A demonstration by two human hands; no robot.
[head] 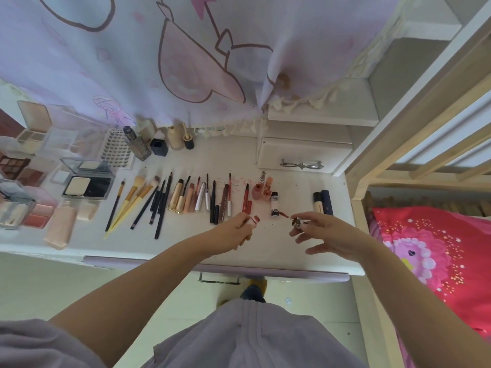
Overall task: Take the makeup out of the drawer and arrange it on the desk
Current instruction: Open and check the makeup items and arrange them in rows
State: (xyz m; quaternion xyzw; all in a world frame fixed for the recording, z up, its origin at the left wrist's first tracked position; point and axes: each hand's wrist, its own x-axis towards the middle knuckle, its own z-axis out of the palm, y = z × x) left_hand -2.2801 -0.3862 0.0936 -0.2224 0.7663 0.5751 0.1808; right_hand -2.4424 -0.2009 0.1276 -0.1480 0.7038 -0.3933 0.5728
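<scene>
Lip gloss tube [254,219] & wand [299,221] in hands

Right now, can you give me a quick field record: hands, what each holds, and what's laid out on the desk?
left hand: left hand pinches a small red lip tube
right hand: right hand pinches a silver cap with wand
desk: white desk with red smears
middle row: brushes, pencils and mascaras lying side by side
left side: open powder compact, palettes
back: bottles
right side: two upright tubes
drawer: its state cannot be told
</scene>
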